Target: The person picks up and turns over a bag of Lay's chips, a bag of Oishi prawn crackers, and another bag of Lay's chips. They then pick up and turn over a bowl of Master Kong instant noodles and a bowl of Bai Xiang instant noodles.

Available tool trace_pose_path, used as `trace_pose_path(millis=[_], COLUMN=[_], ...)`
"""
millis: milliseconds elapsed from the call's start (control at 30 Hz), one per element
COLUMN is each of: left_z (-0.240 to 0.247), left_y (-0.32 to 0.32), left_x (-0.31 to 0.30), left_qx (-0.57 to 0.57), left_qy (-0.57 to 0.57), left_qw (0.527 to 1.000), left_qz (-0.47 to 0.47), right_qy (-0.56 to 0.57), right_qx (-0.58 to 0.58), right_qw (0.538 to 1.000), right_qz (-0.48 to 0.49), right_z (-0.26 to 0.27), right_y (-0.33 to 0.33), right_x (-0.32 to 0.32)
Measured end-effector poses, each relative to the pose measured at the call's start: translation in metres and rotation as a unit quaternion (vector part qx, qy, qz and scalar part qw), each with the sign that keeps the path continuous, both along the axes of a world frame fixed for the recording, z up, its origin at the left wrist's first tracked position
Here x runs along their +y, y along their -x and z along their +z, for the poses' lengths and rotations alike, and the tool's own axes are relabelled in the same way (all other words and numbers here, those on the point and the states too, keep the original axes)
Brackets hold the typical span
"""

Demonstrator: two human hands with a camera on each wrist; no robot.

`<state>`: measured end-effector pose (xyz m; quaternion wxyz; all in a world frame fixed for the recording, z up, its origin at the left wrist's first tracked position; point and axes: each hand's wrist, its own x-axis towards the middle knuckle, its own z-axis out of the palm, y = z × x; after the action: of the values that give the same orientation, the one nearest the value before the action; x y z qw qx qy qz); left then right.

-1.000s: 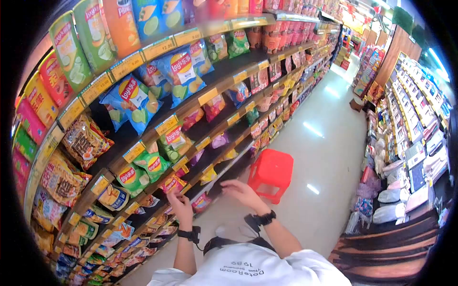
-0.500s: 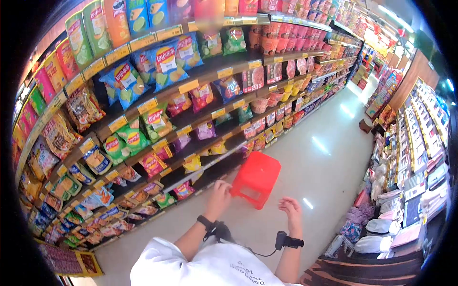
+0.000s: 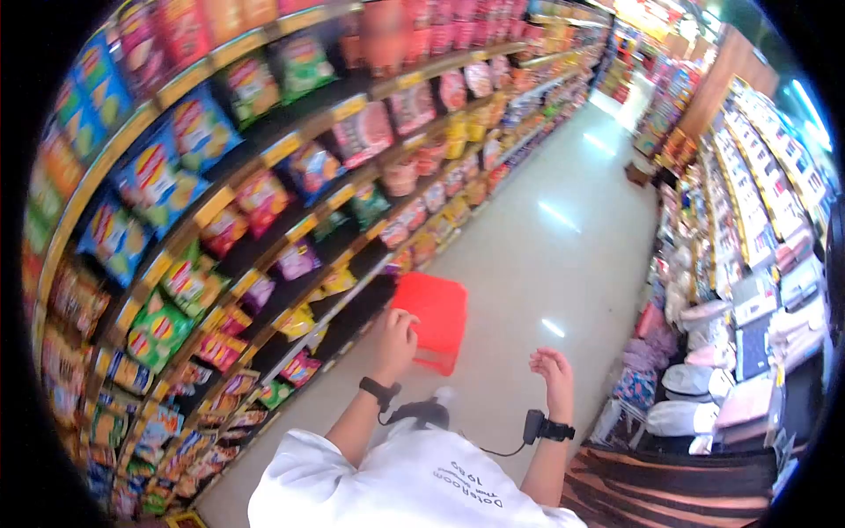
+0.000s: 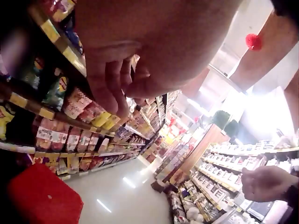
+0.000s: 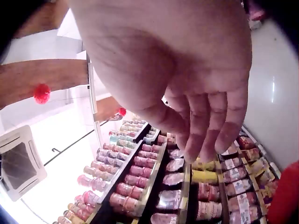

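Note:
My left hand (image 3: 398,343) hangs in front of my body with loosely bent fingers and holds nothing. In the head view it overlaps the edge of a red plastic stool (image 3: 436,321) standing on the aisle floor. The left wrist view shows this hand (image 4: 126,70) from close up, its thumb near the fingertips. To the right, over the floor, my right hand (image 3: 553,371) is raised with relaxed fingers and nothing in its grasp. Its palm (image 5: 173,56) fills the upper part of the right wrist view. Both wrists wear black straps with small devices.
Shelves on the left carry blue chip bags (image 3: 163,176), green chip bags (image 3: 160,330) and cup noodles (image 3: 400,176). A tiled aisle floor (image 3: 528,255) runs ahead. On the right stand a display of caps (image 3: 691,381) and notebooks, and a dark striped wooden surface (image 3: 669,475).
The view has swung and moved along the aisle, so the shelves and stool shift left. My hands have moved apart; the right has gone rightward. Neither has picked anything up.

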<state>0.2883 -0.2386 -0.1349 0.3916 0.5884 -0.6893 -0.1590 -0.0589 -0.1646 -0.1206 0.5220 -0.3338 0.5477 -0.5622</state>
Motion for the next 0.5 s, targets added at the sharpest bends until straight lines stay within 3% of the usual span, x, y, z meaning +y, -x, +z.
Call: trace_pose_path(millis=[33, 100, 300, 500], left_z=[0.012, 0.030, 0.019, 0.012], left_y=[0.015, 0.042, 0.113, 0.178], left_x=[-0.017, -0.055, -0.159, -0.220], left_qx=[0.037, 0.075, 0.058, 0.015], left_qy=[-0.059, -0.072, -0.042, -0.026], left_qw=[0.997, 0.994, 0.991, 0.989], left_qz=[-0.011, -0.045, -0.110, -0.144], right_qy=[0.001, 0.018, 0.048, 0.022], right_qx=[0.000, 0.008, 0.045, -0.014], right_qw=[1.000, 1.000, 0.988, 0.975], right_qz=[-0.005, -0.023, -0.136, -0.222], right_z=[0.007, 0.021, 0.051, 0.016], right_y=[0.018, 0.052, 0.134, 0.216], right_x=[-0.015, -0.044, -0.082, -0.083])
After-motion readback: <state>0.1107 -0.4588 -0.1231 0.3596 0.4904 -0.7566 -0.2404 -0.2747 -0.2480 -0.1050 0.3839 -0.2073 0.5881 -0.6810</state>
